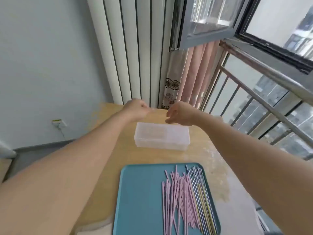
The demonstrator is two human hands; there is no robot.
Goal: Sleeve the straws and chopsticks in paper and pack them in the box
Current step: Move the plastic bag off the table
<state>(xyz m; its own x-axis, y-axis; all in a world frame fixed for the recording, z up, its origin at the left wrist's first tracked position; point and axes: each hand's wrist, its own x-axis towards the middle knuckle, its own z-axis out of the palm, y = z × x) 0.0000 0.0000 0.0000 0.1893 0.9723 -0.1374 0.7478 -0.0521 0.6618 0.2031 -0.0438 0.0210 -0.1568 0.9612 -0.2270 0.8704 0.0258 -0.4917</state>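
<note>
Straws (177, 199) and chopsticks (201, 197) cut off below, left hand (135, 110) and right hand (180, 114) blurred, fingers' grip indiscernible

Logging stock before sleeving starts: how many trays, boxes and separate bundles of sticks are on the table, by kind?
Teal tray: 1
Clear plastic box: 1
Pink straws pile: 1
Metal chopsticks bundle: 1
Total: 4. Single sticks overlap too much to count.

A worn wooden tabletop (199, 155) stands in the corner against a white ribbed radiator (133, 53). Beside it hangs a pink curtain (196, 77), next to an open window (210, 19) with a metal railing (264, 106). A wall socket (58, 123) sits low on the pale wall.
</note>
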